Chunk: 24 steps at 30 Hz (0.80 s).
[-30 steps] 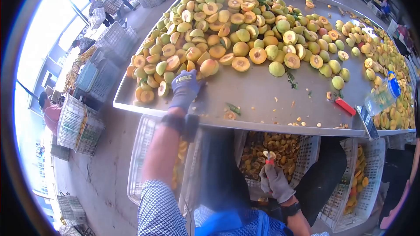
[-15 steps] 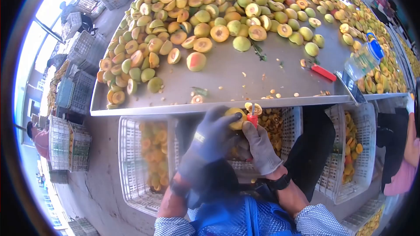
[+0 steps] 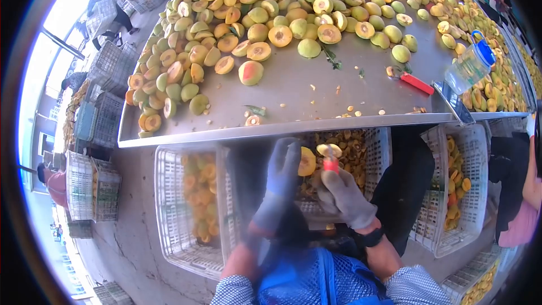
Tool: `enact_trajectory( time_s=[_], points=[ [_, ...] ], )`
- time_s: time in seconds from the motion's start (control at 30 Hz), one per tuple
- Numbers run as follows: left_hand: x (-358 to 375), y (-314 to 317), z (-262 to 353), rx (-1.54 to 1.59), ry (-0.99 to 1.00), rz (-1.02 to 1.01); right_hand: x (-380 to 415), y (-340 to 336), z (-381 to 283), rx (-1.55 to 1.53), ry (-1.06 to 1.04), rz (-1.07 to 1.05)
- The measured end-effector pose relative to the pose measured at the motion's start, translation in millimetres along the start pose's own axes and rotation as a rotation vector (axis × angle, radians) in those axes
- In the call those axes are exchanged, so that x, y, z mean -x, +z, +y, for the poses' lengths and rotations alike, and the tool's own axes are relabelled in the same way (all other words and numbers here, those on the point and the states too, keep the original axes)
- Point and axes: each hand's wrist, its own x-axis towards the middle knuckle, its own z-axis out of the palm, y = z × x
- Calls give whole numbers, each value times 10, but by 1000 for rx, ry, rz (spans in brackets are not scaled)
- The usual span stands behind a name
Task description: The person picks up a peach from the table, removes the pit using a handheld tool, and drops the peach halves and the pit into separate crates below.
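Note:
Both hands wear grey gloves. My left hand (image 3: pixel 278 172) is blurred, with its fingers pointing up beside a cut yellow fruit half (image 3: pixel 306 161); whether it grips the fruit is unclear. My right hand (image 3: pixel 343 192) is closed around the red handle (image 3: pixel 331 165) of a small tool. At the tool's upper end is another cut fruit piece (image 3: pixel 329 150). Below both hands stands a crate (image 3: pixel 377 158) holding many cut pieces. Just beyond them runs the metal table's front edge (image 3: pixel 254 133), with a large heap of whole and halved fruit (image 3: pixel 248 17) on the tabletop.
A red-handled tool (image 3: pixel 416 83), a phone (image 3: pixel 455 103) and a blue-lidded clear jar (image 3: pixel 467 70) are on the table's right. Crates of fruit stand at left (image 3: pixel 169 209) and right (image 3: pixel 466 203). A co-worker in pink (image 3: pixel 522 223) is at far right; others are at left.
My left hand has tilted more upright and shifted slightly from the tool. The fruit half beside it now shows its cut face. My right hand has moved slightly right and down with the tool.

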Motion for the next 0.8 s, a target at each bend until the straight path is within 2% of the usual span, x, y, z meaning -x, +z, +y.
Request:
enact_trajectory(
  time_s=[0.03, 0.1, 0.13, 0.2, 0.23, 0.37, 0.43, 0.53, 0.63, 0.73, 0.77, 0.8],
  points=[
    [-9, -27, -2, -3, -2, 7, 58, 3, -60, -2, 5, -6],
    [-7, -52, -12, 72, -125, -43, 183, -9, -137, -82, 29, -248],
    [-11, -35, -21, 75, -123, -49, 128, 4, -83, -79, 25, -243],
    [14, 5, -52, 8, -47, -105, -59, 20, 125, 338, -61, 134],
    [9, 25, -112, 59, 9, -95, -79, -20, 182, 180, -65, 134],
    [28, 101, -150, 85, -3, -66, -9, -47, 191, 299, -15, 76],
    [15, 120, -180, 80, 34, -64, -87, -80, 304, 659, -351, 138],
    [26, 131, -220, 9, 19, -26, -95, -71, 302, 785, -286, 141],
    [30, 161, -202, 15, 36, -23, -116, -17, 383, 760, -277, 224],
    [21, 160, -239, 1, 71, -30, -126, -69, 412, 741, -183, 181],
    [7, 153, -234, 0, 72, -36, -134, -63, 404, 738, -185, 186],
    [-4, 132, -222, -16, 68, -70, -142, -35, 392, 662, -278, 159]
  ],
)
